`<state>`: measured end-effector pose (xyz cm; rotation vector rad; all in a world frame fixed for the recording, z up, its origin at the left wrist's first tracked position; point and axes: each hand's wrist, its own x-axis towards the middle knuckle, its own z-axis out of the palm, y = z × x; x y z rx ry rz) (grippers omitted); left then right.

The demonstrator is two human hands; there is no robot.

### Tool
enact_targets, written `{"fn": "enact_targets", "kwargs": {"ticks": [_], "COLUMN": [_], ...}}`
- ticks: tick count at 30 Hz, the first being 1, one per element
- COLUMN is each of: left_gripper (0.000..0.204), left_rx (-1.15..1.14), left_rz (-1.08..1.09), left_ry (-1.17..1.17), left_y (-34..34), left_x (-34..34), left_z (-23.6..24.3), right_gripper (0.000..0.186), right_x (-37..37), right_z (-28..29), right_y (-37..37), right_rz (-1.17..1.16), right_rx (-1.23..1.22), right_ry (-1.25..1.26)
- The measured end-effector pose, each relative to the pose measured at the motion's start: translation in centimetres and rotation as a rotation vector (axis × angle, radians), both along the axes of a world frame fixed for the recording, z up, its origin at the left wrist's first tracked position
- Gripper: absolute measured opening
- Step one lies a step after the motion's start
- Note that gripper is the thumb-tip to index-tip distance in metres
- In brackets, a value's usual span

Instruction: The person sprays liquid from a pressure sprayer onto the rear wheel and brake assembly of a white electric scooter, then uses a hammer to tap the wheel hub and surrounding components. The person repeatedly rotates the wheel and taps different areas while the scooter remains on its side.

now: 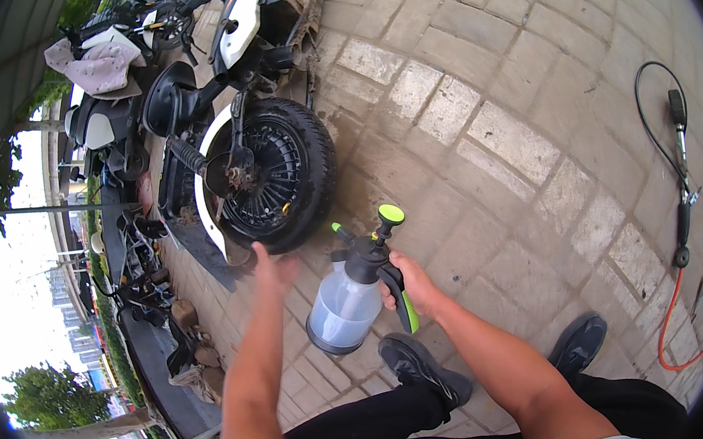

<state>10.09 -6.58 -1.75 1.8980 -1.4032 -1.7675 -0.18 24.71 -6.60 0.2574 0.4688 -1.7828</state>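
Observation:
My right hand (404, 285) grips the black-and-green handle of a hand pump sprayer (343, 300), a translucent bottle with pale liquid and a bright green pump knob. My left hand (272, 267), blurred and open with nothing in it, is just below the black tire (308, 168) of a scooter's wheel; whether it touches the tire I cannot tell. The wheel has black spokes and a white fender (202, 178), with a coiled spring shock beside it. The bottle is held to the right of my left hand, and its nozzle points toward the wheel.
More two-wheelers (104, 129) line the left, with a draped cloth (85, 63) on one. A tire inflator gun (679, 160) with a black hose and an orange air hose (674, 367) lies on the paving at right. My dark shoes (421, 372) are below, on the paving (511, 82).

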Motion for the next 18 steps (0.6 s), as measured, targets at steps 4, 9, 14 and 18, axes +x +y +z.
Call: {"fn": "enact_targets", "kwargs": {"ticks": [4,9,14,18], "left_gripper": [0.075,0.060,0.071,0.069], "left_rx": [-0.183,-0.483,-0.582,-0.292], "left_rz": [-0.612,-0.812,-0.483,-0.136], "left_ry": [-0.396,-0.752,-0.964,-0.451], "left_y": [4.0,7.5,8.3,6.4], "left_x": [5.1,12.2,17.3,22.3], "left_z": [3.1,5.7,2.5,2.5], "right_gripper": [0.032,0.044,0.081,0.085], "right_x": [0.4,1.6,3.0,5.8], "right_z": [0.5,3.0,5.9,7.8], "right_y": [0.0,0.3,-0.2,-2.2], "right_rz": [0.008,0.040,0.287,0.190], "right_rx": [-0.014,0.029,0.168,0.077], "right_ry": [0.074,0.242,0.571,0.880]}}
